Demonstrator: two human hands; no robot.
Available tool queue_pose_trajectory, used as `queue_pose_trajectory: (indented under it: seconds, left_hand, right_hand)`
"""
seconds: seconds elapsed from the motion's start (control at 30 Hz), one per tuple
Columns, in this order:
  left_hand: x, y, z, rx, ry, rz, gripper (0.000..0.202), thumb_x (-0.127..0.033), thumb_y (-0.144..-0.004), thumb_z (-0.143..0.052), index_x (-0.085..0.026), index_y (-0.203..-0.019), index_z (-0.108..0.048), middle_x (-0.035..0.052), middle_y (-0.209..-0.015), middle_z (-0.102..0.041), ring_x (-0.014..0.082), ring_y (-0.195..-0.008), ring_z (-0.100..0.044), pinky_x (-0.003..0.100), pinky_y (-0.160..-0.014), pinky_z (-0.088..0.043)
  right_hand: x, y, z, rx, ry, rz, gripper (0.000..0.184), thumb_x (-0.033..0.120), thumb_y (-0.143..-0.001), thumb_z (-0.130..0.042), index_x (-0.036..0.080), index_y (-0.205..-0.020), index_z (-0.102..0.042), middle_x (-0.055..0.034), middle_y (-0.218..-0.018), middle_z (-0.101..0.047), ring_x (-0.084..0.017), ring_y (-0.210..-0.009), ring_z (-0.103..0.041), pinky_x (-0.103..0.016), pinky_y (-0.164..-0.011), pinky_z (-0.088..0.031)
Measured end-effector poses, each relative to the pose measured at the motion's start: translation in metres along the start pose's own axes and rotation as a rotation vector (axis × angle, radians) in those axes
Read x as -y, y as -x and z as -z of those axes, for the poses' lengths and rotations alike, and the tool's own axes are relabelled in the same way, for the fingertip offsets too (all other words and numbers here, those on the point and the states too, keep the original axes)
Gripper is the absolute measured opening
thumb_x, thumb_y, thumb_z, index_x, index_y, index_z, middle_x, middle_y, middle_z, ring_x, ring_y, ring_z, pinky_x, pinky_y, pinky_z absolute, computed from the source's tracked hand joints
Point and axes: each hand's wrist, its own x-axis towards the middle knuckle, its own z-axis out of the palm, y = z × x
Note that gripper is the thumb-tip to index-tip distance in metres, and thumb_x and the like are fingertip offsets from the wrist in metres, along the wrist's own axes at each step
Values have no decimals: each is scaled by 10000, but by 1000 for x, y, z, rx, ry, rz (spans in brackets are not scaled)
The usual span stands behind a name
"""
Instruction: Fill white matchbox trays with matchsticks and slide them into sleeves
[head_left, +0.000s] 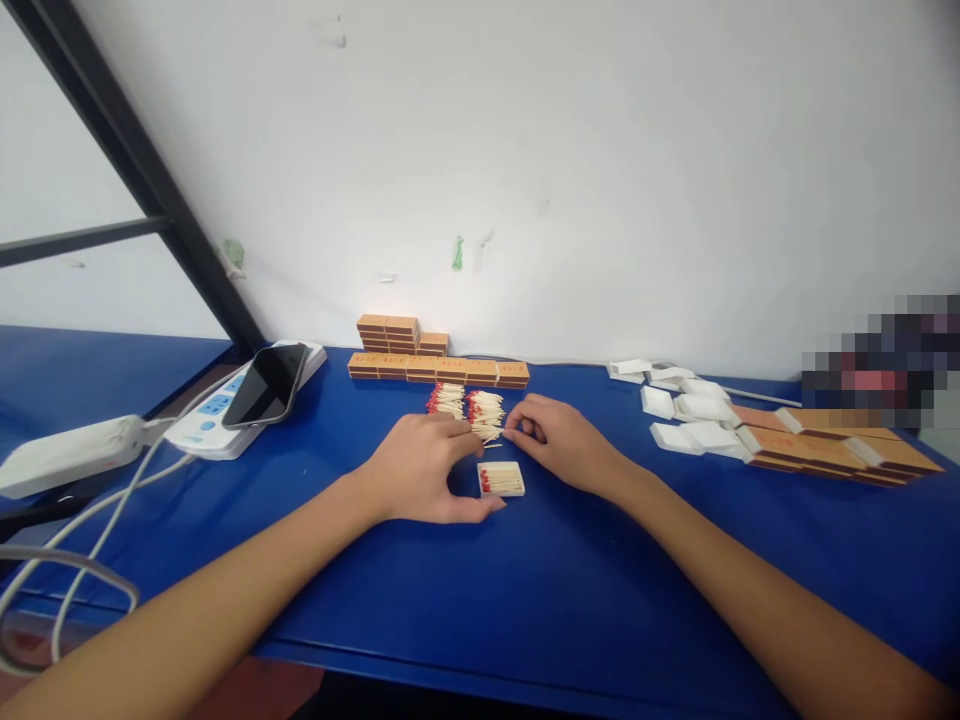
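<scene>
A small white tray point(502, 479) filled with red-tipped matches lies on the blue table point(525, 580). My left hand point(424, 470) curls beside it, thumb touching the tray's near-left corner, fingertips reaching into the loose match pile point(472, 410) just behind. My right hand point(559, 440) rests to the right of the pile, fingers bent and pinched together at the pile's edge; whether matches are between them I cannot tell.
Stacked orange matchboxes point(420, 355) line the wall behind the pile. Empty white trays point(686, 405) and orange sleeves point(825, 445) lie at the right. A phone point(266, 385) rests on a white power strip point(206, 425) at the left, with cables trailing off.
</scene>
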Motion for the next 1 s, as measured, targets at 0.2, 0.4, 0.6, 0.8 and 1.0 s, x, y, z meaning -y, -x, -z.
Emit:
queue_pose_trajectory:
  seconds: [0.2, 0.4, 0.6, 0.8, 1.0]
  left_hand:
    - [-3, 0, 2, 59, 76, 16, 493, -660, -793, -740, -194, -952, -746, 9, -751, -648, 198, -714, -601, 336, -630, -408]
    - [-5, 0, -2, 75, 163, 71, 312, -476, -810, -778, -208, -964, -736, 3, -810, -672, 198, -776, -613, 334, -705, -432]
    - [-10, 0, 3, 133, 298, 78, 289, -425, -718, -831, -221, -900, -737, -24, -752, -630, 171, -742, -581, 303, -666, -401]
    - [-12, 0, 6, 176, 324, 94, 302, -420, -697, -840, -216, -897, -742, -27, -765, -649, 160, -720, -579, 299, -660, -401]
    - [-10, 1, 5, 177, 272, 103, 383, -495, -679, -852, -213, -915, -745, -17, -777, -667, 177, -733, -592, 311, -662, -402]
  right_hand:
    - [-1, 3, 4, 67, 39, 1, 127, 255, -1026, -542, 199, -954, -630, -36, -909, -609, -161, -748, -537, -307, -691, -407]
    - [-1, 21, 20, 45, 105, -2, 154, 263, -1050, -488, 202, -964, -601, -57, -954, -625, -167, -756, -555, -314, -695, -426]
    - [14, 25, 17, 111, 74, 87, 112, 207, -1041, -526, 202, -962, -605, -36, -949, -619, -155, -763, -566, -290, -684, -420]
    - [14, 23, 3, 121, 64, 117, 45, 201, -1034, -579, 203, -1000, -608, -22, -955, -593, -151, -765, -548, -283, -690, -404]
    - [11, 24, 4, 104, -17, 126, 74, 211, -1041, -586, 212, -984, -633, -2, -914, -561, -137, -745, -537, -273, -692, -394]
